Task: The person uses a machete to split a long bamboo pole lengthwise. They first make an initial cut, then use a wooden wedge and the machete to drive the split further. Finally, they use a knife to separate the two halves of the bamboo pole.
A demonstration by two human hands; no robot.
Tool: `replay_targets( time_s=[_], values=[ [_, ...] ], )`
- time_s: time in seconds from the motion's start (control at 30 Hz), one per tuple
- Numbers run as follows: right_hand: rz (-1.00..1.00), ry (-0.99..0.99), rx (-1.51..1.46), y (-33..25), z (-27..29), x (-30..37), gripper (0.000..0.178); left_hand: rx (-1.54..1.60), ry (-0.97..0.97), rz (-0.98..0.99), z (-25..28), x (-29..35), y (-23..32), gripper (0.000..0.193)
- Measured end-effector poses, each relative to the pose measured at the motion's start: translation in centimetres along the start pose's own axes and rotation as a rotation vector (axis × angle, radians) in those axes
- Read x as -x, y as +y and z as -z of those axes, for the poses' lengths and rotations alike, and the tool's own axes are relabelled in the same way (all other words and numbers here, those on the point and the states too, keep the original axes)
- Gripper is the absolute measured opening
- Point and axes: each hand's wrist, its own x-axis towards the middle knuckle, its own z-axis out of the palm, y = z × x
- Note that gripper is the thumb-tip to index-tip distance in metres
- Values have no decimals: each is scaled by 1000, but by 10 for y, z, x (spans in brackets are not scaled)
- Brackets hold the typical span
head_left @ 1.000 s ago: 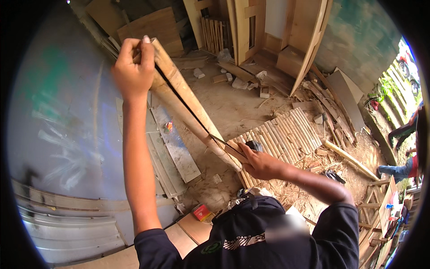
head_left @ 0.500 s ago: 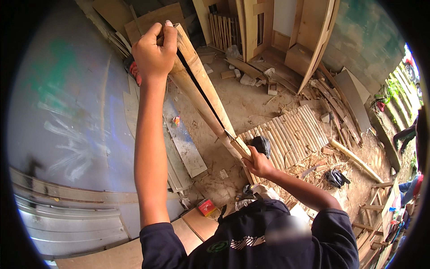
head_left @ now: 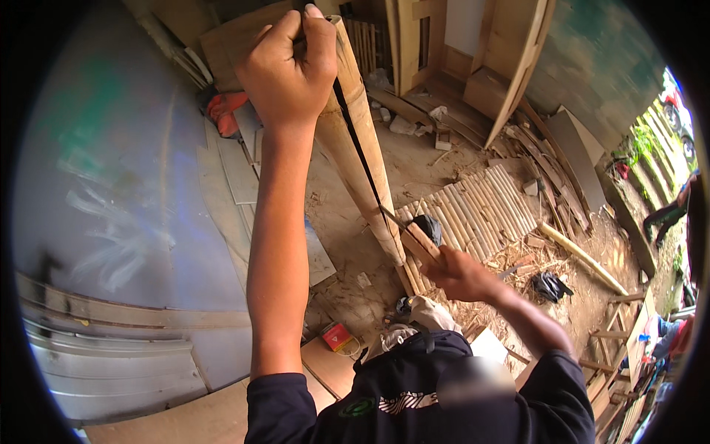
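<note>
Head view: a split bamboo pole (head_left: 362, 148) is held slanting from upper centre down toward the dirt floor (head_left: 414, 166). Its top end is gripped by the left hand (head_left: 285, 70), fingers wrapped tight around it. A long dark blade (head_left: 359, 152) is seen lying in the split, and its wooden handle (head_left: 420, 243) is enclosed by the right hand (head_left: 462, 275), apparently fully closed. A mat of bamboo slats (head_left: 481, 211) lies just behind the pole's lower end.

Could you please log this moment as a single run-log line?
left hand: grips top of bamboo pole | right hand: holds knife handle, blade in the split | pole: upright, tilted
</note>
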Motion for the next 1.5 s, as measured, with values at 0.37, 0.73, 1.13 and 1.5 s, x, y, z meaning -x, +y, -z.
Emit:
replay_targets(
  time_s=[0.37,0.73,1.13,1.5],
  values=[
    [260,125,-723,-56,52,68,64,-109,38,-216,-32,-6,38,33],
    [661,634,121,-114,105,82,61,-16,41,-261,-43,-2,47,34],
    [590,618,151,-62,74,48,19,113,32,-267,-54,-5,27,36],
    [882,942,42,130,-106,-89,45,122,-35,-3,-24,-2,-27,30]
  ],
)
